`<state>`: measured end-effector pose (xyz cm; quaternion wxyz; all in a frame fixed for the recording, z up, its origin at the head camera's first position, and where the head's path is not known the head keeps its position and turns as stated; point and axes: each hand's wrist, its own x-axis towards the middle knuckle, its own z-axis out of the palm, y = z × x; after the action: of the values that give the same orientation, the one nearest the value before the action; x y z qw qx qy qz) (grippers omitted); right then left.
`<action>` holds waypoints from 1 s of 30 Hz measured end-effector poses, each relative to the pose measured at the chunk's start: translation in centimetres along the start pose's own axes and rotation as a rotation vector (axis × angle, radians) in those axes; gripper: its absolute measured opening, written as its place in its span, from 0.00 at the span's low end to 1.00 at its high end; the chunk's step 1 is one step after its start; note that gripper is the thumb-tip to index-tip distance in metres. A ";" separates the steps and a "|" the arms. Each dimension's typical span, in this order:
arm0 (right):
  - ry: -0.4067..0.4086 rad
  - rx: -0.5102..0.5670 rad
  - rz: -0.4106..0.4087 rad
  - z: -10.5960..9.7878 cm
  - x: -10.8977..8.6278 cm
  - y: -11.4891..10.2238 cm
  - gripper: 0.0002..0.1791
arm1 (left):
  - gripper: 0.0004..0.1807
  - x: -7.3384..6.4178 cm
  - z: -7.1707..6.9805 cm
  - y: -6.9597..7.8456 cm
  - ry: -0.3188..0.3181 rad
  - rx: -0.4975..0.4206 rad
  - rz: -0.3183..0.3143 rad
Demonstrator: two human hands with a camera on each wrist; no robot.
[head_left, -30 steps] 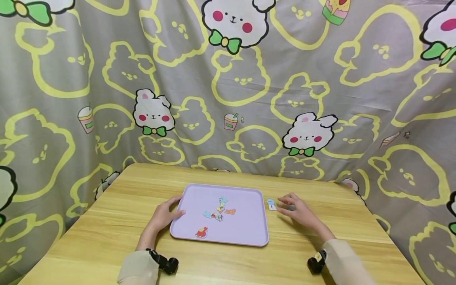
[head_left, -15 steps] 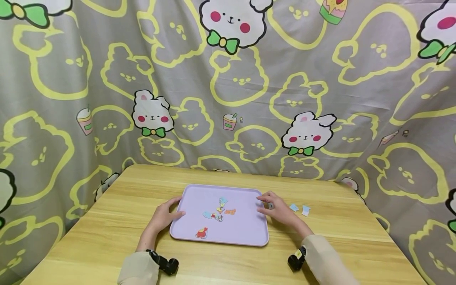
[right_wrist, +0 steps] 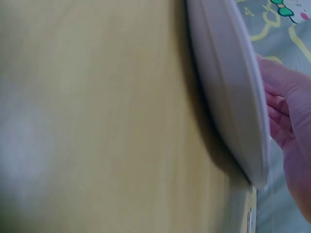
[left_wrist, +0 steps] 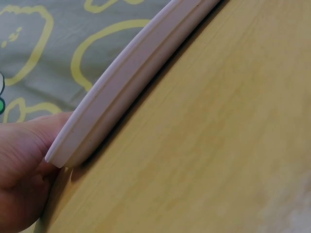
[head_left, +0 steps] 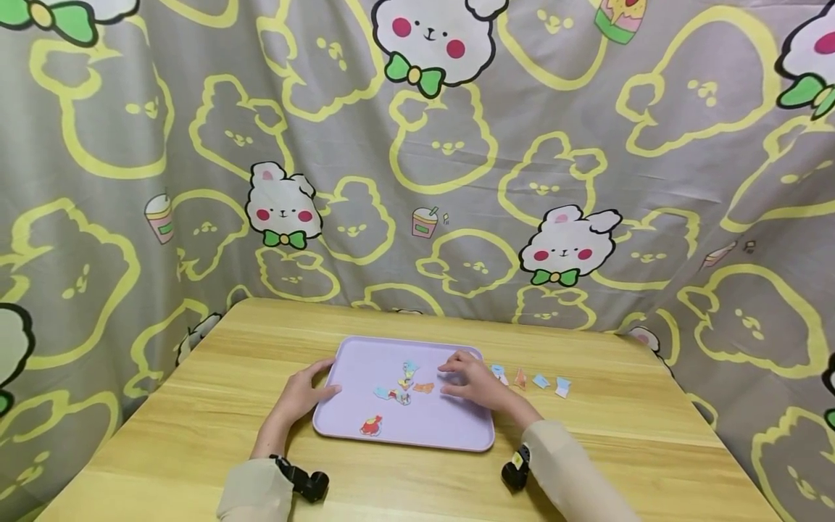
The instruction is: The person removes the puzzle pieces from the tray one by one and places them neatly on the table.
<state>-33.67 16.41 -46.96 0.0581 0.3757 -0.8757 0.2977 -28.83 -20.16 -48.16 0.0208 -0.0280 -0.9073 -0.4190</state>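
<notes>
A lilac tray [head_left: 430, 429] lies on the table, its left edge gripped by my left hand [head_left: 305, 390]. The thumb comes over the rim while the other fingers are at the outer side; the left wrist view shows this hand [left_wrist: 22, 170] at the tray's corner. Over the right part of the tray hovers my right hand [head_left: 475, 380], fingers loosely spread, no object visible between them. Just left of its fingertips lies an orange flat piece [head_left: 424, 388]. Near it are a light blue piece [head_left: 410, 367] and several other small colourful cut-out pieces. A red piece [head_left: 371, 425] lies apart, towards the front.
Several more flat pieces lie in a row on the wooden table [head_left: 607, 435] right of the tray, among them an orange-red one [head_left: 520, 378] and a blue and white one [head_left: 562, 387]. A patterned curtain [head_left: 450, 239] hangs behind and beside the table.
My right hand has moved left from the loose pieces beside the tray to over its right part, uncovering that row of pieces. My left hand has stayed on the tray's edge.
</notes>
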 end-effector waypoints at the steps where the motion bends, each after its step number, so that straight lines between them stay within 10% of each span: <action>1: -0.006 -0.011 -0.009 0.1 0.2 -0.1 0.20 | 0.33 0.0 0.0 0.0 0.000 -0.001 0.000; 20: -0.101 -0.267 -0.274 0.9 2.1 -1.9 0.06 | 0.33 0.2 -0.1 0.2 0.000 0.003 0.003; 30: -0.109 -0.261 -0.257 1.1 2.0 -2.0 0.05 | 0.33 0.2 -0.1 -0.1 -0.011 -0.024 -0.002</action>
<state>-33.58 13.47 -46.21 0.0961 0.4892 -0.8536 0.1510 -29.02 -20.27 -48.14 0.0148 -0.0295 -0.9024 -0.4296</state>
